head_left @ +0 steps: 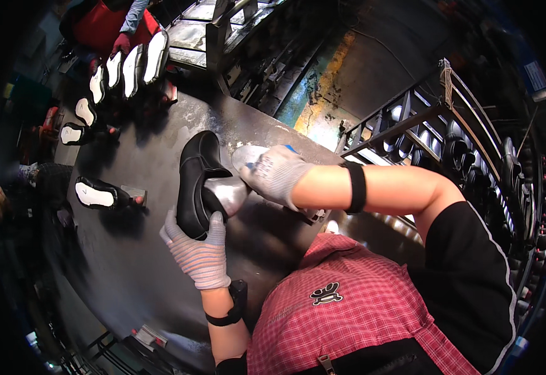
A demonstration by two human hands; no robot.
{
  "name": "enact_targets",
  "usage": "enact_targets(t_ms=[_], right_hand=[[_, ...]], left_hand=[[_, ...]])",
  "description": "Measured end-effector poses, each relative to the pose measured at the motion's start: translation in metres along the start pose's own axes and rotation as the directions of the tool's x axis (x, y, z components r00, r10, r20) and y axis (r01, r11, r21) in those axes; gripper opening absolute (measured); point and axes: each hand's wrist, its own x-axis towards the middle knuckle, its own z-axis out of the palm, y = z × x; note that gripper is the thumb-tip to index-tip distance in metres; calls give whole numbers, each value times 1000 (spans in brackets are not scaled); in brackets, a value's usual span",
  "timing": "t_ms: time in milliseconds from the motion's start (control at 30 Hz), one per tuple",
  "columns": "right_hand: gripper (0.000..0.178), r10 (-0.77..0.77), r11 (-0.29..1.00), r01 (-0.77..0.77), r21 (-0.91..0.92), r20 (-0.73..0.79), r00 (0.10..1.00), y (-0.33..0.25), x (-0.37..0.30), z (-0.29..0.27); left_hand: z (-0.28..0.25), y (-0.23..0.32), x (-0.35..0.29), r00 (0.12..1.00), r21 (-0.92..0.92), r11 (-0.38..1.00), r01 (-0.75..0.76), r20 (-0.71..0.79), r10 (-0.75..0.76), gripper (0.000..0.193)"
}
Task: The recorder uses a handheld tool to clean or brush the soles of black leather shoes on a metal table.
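A black shoe [193, 187] lies tilted above the dark table, a silvery metal shoe last [226, 197] showing at its opening. My left hand [199, 250], in a striped knit glove, grips the shoe's near end, with thumb and fingers on either side. Close to the last, my right hand [276, 175] is curled closed in a pale printed glove. Beside its fingers a pale, shiny oval piece [246, 154] shows in part. The hand covers the rest, so whatever it holds cannot be made out.
Another black shoe with a white sole [95, 195] stands on the metal table [266, 244] at left. Several more white-soled shoes [134, 70] line the far left edge, near a person's red-gloved hand [121, 45]. A metal rack [404, 119] with dark shoes stands at right.
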Motion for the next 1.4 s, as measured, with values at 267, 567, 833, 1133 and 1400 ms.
enact_targets(t_ms=[267, 567, 833, 1133, 1400], right_hand=[[20, 144, 935, 29, -353, 453, 880, 28, 119, -11], [56, 350, 892, -326, 315, -23, 936, 82, -179, 103], [42, 722, 375, -110, 920, -216, 657, 106, -170, 264], [90, 457, 80, 146, 986, -166, 874, 123, -176, 212], [120, 287, 560, 113, 821, -320, 903, 83, -141, 192]], left_hand=[[86, 2, 143, 870, -285, 900, -329, 279, 406, 42], [161, 97, -6, 494, -123, 649, -751, 549, 675, 31], [170, 112, -80, 549, -28, 696, -718, 592, 590, 36], [160, 62, -68, 928, -262, 890, -373, -131, 350, 72], [171, -8, 23, 731, -752, 76, 655, 605, -316, 49]])
